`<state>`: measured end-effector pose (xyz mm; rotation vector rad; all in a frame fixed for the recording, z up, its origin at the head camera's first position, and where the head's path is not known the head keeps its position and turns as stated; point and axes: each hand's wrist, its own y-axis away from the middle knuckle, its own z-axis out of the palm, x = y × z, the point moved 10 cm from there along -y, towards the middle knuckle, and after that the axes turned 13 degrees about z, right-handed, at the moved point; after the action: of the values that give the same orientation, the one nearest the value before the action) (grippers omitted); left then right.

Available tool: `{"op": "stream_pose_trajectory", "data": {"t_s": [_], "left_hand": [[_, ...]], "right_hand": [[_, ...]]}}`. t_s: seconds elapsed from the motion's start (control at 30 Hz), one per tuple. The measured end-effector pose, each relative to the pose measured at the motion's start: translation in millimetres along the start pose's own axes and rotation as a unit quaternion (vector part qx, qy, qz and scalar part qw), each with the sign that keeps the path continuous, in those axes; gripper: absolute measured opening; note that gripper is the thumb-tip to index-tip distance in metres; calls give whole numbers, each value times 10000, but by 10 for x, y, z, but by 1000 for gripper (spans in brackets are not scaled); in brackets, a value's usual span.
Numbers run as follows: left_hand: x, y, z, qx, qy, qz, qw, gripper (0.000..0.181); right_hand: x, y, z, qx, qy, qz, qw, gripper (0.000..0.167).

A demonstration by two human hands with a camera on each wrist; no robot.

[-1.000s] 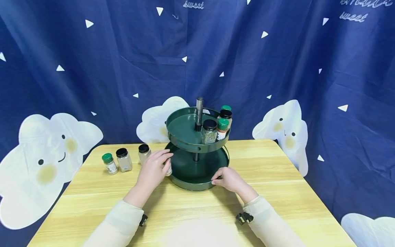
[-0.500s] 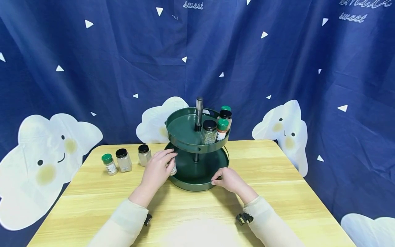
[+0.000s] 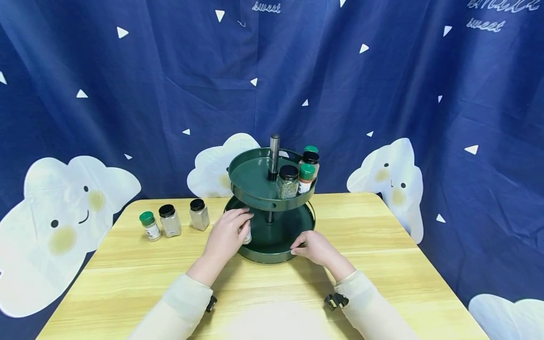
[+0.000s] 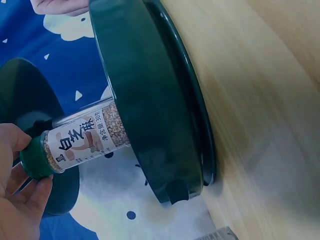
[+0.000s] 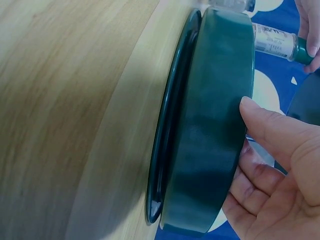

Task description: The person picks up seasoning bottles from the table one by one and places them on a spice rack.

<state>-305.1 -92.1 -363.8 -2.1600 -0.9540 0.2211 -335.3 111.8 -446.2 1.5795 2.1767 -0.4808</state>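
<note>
In my left hand (image 3: 226,236) is a spice jar (image 4: 82,140) with a green cap, a white label and pale seeds inside. Thumb and fingers grip it by the cap. The jar stands at the left part of the lower tray (image 3: 267,258) of a dark green two-tier rack, its base hidden behind the tray wall in the left wrist view. My right hand (image 3: 318,248) pinches the lower tray's front right rim, thumb at the edge and fingers curled behind it, as the right wrist view shows.
Overhead is the rack's upper tray (image 3: 250,182), carrying several jars, among them a black-capped jar (image 3: 288,183) and a green-capped jar (image 3: 306,179). On the table (image 3: 263,293) at left stand a green-capped jar (image 3: 151,229) and two black-capped jars, one square jar (image 3: 172,224) and another (image 3: 199,217).
My left hand has moved right with the jar, from the lower tray's left edge to over its inside. The right hand has stayed on the rim.
</note>
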Motion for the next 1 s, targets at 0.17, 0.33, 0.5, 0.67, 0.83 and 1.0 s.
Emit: {"op": "stream_pose_trajectory", "data": {"t_s": [0.17, 0.33, 0.5, 0.67, 0.83, 1.0], "left_hand": [[34, 0, 47, -3, -73, 132, 9999, 19], [66, 7, 111, 3, -51, 233, 9997, 19], [96, 12, 175, -77, 5, 228, 9997, 19], [139, 8, 218, -150, -33, 246, 9996, 19], [185, 5, 248, -200, -10, 280, 9994, 20], [233, 5, 279, -200, -38, 364, 9991, 19]], "right_hand": [[-5, -1, -3, 6, 1, 11, 10000, 5], [3, -4, -1, -15, -12, 61, 10000, 4], [4, -3, 2, -29, -19, 63, 10000, 5], [-5, 5, -1, -51, -48, 64, 10000, 5], [-4, 7, -4, -53, -81, 75, 9999, 4], [0, 6, -4, -34, -71, 87, 9999, 6]]}}
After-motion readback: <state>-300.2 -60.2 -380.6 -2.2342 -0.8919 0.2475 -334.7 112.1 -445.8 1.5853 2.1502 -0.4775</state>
